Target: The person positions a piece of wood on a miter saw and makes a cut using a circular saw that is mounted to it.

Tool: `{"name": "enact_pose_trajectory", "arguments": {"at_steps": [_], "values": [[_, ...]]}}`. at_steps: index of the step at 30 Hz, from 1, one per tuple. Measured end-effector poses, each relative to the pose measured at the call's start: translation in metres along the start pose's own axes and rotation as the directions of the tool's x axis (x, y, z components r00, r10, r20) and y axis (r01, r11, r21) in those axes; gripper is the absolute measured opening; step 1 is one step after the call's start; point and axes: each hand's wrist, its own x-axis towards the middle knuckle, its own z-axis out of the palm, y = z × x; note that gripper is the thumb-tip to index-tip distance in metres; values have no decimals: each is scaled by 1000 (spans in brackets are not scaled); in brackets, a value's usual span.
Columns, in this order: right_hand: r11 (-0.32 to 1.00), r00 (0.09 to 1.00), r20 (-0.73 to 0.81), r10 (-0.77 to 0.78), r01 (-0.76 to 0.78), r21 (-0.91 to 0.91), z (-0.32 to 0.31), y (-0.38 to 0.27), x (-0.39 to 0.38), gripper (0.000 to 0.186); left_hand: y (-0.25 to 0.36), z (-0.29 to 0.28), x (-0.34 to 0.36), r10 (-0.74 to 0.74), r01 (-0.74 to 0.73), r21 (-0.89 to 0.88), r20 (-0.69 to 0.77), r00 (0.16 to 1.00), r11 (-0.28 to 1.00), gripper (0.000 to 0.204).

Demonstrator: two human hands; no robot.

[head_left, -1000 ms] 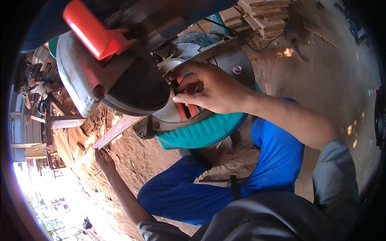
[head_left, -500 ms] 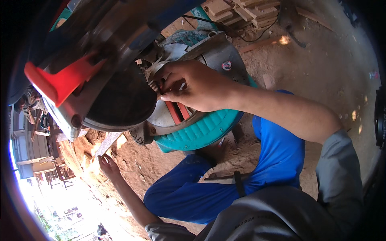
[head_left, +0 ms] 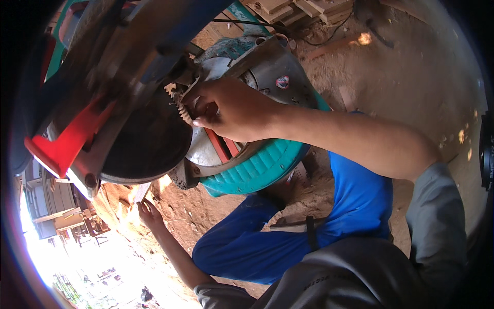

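My right hand [head_left: 234,110] is closed over the round metal table of a mitre saw [head_left: 206,154], its fingers curled and pinched near the fence. What they hold is mostly hidden. Beside the fingertips a tan, ridged piece [head_left: 183,111] sticks out, close to the saw's dark round guard [head_left: 146,136]. At the lower left, beyond the guard, my left hand [head_left: 150,213] grips the end of a thin wooden strip [head_left: 142,191]. The strip's far end passes out of sight behind the saw head. A red handle [head_left: 67,147] juts from the saw head, which is blurred along its upper part.
The saw's turquoise base [head_left: 247,172] stands in front of my blue-trousered legs [head_left: 257,239]. Stacked boards [head_left: 309,10] lie on the dirt floor at the top, with a black cable [head_left: 329,49] nearby. Strong sunlight washes out the lower left.
The saw head sits a little farther left and lower in view, showing more of the ridged piece. My right hand has shifted slightly left; my left hand and strip appear slightly right and lower.
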Motion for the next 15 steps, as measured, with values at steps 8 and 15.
{"name": "enact_pose_trajectory", "arguments": {"at_steps": [8, 15], "values": [[999, 999, 15, 47, -47, -24, -2, -1, 6, 18, 9, 14, 0, -131, 133, -86, 25, 991, 987, 38], [999, 998, -51, -37, 38, 24, 5, 8, 9, 23, 9, 16, 6, -254, 224, -289, -71, 965, 931, 35]]}}
